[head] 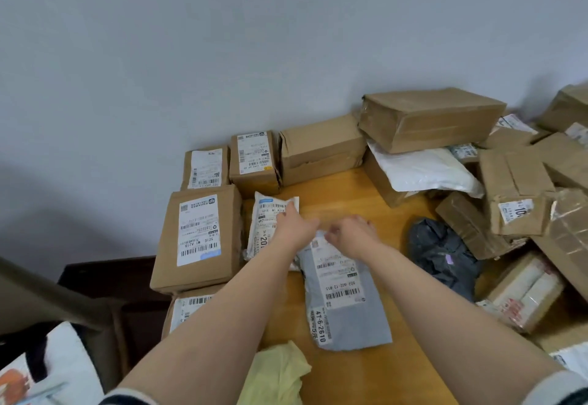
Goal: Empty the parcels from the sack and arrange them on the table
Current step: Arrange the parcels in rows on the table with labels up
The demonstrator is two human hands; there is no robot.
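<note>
At the far left edge a white bag with an orange print (pixel 38 369) sits low, off the surface (pixel 337 194). On the surface's left side lies a flat brown box (pixel 222 239); its label reads "501E M1 A21B". Behind it, against the wall, stand two small labelled boxes (pixel 205 167), the left one's label starting "502", the rest too small to read. A plain brown box (pixel 321 150) stands just beside them.

Next comes a white padded mailer (pixel 264 236), also marked "501E M1 A21B", with a large "20" partly hidden. The left grip (pixel 297 224) rests on this mailer's right side, fingers reaching forward. I cannot tell whether they curl round its edge.

Touching that mailer's lower corner lies a grey mailer (pixel 346 318), label "502 602-12 B15", with a side sticker "47-6-2610". The right grip (pixel 353 232) is at its far end, thumb and fingers pinching the top edge. A pale yellow bag (pixel 276 376) lies at the near edge.

Further right is a crumpled black bag (pixel 442 252). Beyond it a white plastic bag (pixel 426 169) is wedged under a long brown box (pixel 432 118). At the far right is a heap of taped cartons, one (pixel 515 181) with a label showing "10"
</note>
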